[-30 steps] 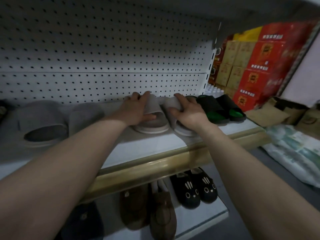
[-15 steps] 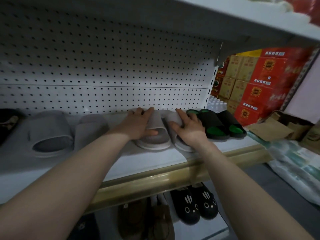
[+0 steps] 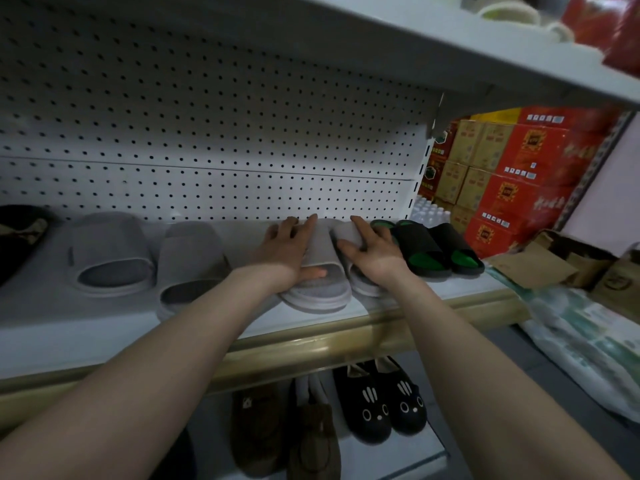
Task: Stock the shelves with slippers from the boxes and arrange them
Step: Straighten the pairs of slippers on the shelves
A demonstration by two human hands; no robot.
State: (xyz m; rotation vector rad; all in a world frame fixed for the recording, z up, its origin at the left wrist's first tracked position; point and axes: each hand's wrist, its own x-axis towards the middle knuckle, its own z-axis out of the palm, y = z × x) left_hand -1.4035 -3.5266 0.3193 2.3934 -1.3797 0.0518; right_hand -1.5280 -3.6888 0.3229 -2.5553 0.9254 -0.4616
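Grip of the left hand (image 3: 285,252) clasps a grey slipper (image 3: 322,292) by its strap, thumb inside; the right hand (image 3: 372,252) clasps the second grey slipper (image 3: 363,285) touching it. Both stand mid-frame on the shelf (image 3: 104,327), left of black-green slippers (image 3: 429,251).

Both bare forearms reach forward, side by side. The left hand (image 3: 284,252) grips a grey slipper (image 3: 320,292), thumb tucked inside it. The right hand (image 3: 372,252) seems to clasp a second slipper (image 3: 365,289), fingers spread.
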